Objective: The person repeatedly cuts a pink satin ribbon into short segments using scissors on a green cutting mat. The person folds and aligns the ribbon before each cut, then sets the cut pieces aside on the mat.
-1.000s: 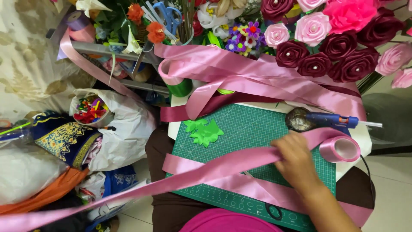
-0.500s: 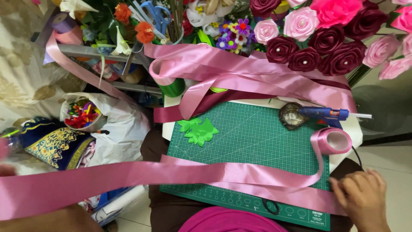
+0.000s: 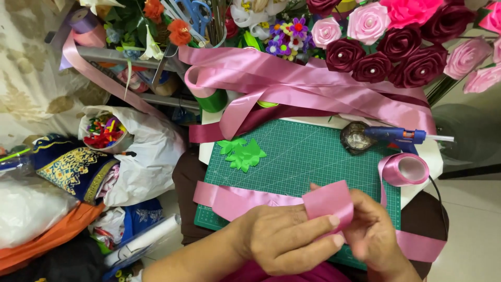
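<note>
My left hand and my right hand meet at the near edge of a green cutting mat. Both pinch a folded end of wide pink satin ribbon. More of that ribbon lies flat across the mat's near edge. The ribbon roll sits on the mat's right side. Green fabric leaves lie on the mat's left part.
A blue glue gun rests by a small dark dish at the back right. Loose pink ribbon is heaped behind the mat. Ribbon roses stand at the back. White bags and fabrics lie to the left.
The long ribbon that stretched out to the left has been drawn in. Both hands have come together at the mat's near edge and now hold a folded end of it.
</note>
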